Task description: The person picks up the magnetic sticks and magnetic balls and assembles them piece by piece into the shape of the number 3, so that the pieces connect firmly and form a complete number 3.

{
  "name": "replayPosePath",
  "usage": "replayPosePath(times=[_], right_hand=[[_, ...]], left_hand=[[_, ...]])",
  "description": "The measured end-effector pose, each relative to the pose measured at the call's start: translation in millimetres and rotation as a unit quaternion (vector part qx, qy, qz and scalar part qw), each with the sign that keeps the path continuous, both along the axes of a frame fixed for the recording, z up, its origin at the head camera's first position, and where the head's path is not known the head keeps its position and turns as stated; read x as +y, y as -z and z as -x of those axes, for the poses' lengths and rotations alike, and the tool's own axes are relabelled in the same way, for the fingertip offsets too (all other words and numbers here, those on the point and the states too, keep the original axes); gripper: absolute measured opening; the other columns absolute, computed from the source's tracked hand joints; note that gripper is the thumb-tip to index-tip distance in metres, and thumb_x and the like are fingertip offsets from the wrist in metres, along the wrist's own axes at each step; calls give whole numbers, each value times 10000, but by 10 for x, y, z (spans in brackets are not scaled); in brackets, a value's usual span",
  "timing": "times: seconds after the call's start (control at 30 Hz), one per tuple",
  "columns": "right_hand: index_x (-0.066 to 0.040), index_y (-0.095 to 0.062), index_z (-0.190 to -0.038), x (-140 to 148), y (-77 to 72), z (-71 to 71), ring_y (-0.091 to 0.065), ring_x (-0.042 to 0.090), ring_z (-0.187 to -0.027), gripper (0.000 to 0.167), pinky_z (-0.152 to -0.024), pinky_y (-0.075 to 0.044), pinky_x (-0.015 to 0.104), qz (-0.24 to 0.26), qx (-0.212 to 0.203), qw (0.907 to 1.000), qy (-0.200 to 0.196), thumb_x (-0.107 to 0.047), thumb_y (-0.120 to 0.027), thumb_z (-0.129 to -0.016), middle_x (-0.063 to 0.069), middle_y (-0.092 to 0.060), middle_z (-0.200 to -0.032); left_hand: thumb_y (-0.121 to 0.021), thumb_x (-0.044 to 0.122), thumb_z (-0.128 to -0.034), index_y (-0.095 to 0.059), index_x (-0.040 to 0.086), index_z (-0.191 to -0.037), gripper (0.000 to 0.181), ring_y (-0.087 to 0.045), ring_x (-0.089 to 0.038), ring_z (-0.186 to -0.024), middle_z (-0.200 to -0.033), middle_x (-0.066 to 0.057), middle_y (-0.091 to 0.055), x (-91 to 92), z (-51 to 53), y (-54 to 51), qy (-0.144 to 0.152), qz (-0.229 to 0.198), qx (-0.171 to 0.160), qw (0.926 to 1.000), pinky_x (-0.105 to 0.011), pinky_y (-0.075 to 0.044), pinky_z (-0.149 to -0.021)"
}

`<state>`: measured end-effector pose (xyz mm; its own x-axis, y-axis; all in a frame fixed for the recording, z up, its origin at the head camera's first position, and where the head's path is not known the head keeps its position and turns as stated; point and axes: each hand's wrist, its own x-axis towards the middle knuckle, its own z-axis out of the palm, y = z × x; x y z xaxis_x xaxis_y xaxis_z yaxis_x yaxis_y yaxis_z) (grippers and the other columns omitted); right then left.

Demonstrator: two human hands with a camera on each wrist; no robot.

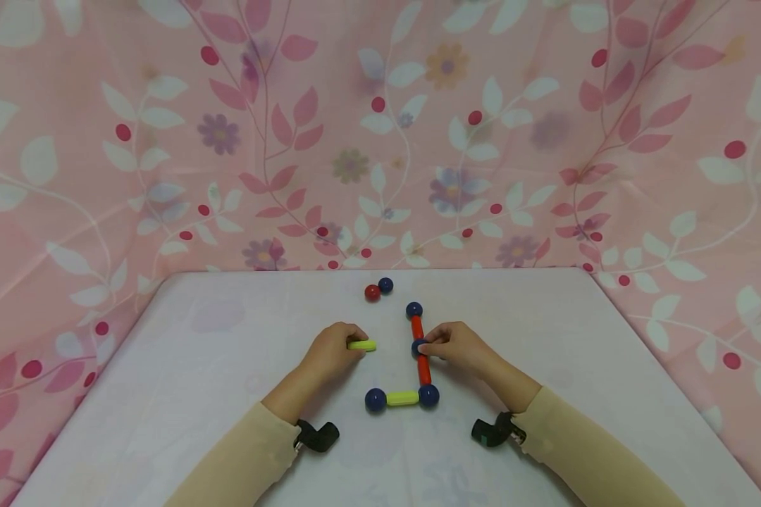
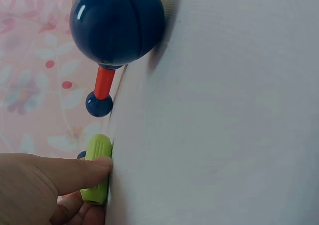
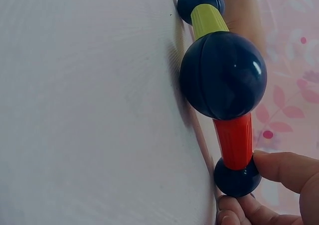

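Observation:
Blue balls and rods form a joined L-shaped piece on the table. A yellow-green rod [image 1: 402,398] links the near-left ball [image 1: 375,401] to the corner ball [image 1: 428,396]. From that corner, a red rod [image 1: 424,371] runs back to a middle ball [image 3: 237,177], then another red rod [image 1: 417,327] leads to the far ball [image 1: 414,310]. My right hand [image 1: 459,346] pinches the middle ball between thumb and fingers. My left hand [image 1: 334,350] pinches a loose yellow-green rod [image 2: 98,168] close to the tabletop, left of the middle ball and apart from it.
A loose red ball [image 1: 372,293] and a loose blue ball [image 1: 385,285] lie side by side near the back edge of the white table [image 1: 228,394]. Behind the table hangs a pink floral cloth [image 1: 330,141]. Each wrist wears a black camera [image 1: 318,436].

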<state>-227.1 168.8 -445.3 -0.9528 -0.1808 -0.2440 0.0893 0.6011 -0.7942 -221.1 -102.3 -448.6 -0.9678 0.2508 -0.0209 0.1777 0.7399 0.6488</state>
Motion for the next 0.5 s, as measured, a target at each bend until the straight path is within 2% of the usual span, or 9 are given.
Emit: replayPosePath(times=[0.3, 0.5], right_hand=[[-79, -720, -1001, 3, 1, -5, -564, 189, -803, 241, -697, -486, 294, 22, 14, 10000, 3, -271, -790, -874, 25, -675, -889], [-82, -723, -1010, 24, -37, -10, -574, 182, -797, 248, -700, -492, 294, -31, 43, 9999, -138, -286, -779, -883, 18, -677, -883]], left_hand=[[-754, 112, -900, -733, 123, -1068, 170, -562, -162, -852, -942, 13, -655, 1, 3, 26, 127, -85, 96, 9998, -375, -498, -845], [-748, 139, -910, -727, 129, -1077, 169, -560, -162, -864, -951, 19, -653, 15, 13, 48, 90, -114, 45, 9999, -370, -494, -848]])
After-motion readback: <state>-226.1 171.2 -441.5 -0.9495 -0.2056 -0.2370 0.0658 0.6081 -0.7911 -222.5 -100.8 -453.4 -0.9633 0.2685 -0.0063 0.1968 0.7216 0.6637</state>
